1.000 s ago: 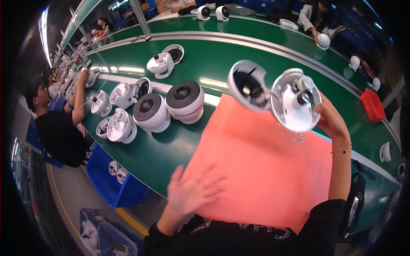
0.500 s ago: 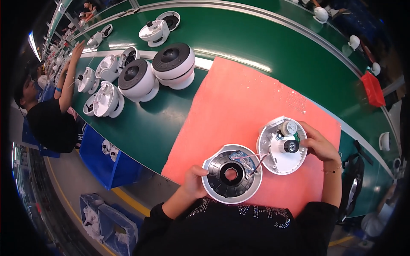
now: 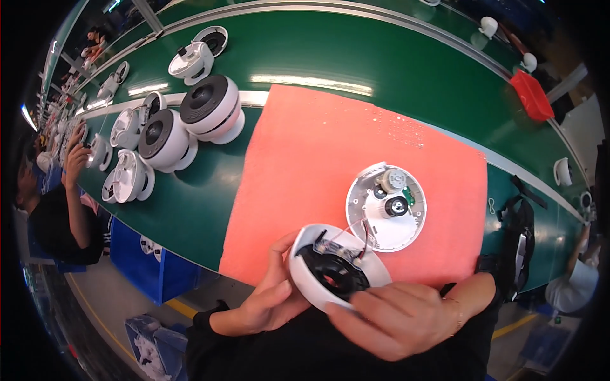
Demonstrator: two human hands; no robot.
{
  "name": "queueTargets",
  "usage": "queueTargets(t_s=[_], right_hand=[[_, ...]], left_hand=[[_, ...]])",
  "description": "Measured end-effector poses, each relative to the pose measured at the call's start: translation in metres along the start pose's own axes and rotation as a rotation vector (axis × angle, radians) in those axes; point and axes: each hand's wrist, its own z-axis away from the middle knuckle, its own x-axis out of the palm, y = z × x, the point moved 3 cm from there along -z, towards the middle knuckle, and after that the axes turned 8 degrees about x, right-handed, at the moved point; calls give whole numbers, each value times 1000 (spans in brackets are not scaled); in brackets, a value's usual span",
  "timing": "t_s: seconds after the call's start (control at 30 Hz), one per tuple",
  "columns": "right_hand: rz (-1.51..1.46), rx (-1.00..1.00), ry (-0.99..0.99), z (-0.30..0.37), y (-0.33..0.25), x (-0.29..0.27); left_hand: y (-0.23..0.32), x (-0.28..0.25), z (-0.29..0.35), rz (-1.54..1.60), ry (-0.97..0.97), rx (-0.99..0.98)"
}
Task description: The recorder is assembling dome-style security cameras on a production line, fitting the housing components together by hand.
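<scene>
1. While the left hand cups its eight-o'clock side, a white, bowl-shaped plastic shell with a black inner ring hangs tilted, its long axis running ten to four.
2. Over its four-o'clock rim lie the right hand's blurred fingers; whether they grip, I cannot tell.
3. At one o'clock from the shell, nearer the right hand, a white, round plastic half rests on a flat pink mat.
</scene>
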Motion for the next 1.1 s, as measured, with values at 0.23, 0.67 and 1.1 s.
queueTargets(t_s=[0.23, 0.67, 1.1], right_hand=[[-316, 480, -229, 22, 71, -37], [-1115, 994, -242, 27, 144, 11], [-327, 744, -156, 13, 164, 18]], left_hand=[[4, -11, -33, -1606, -361, 304], [19, -15, -78, -1435, -190, 378], [31, 14, -109, -1810, -226, 59]])
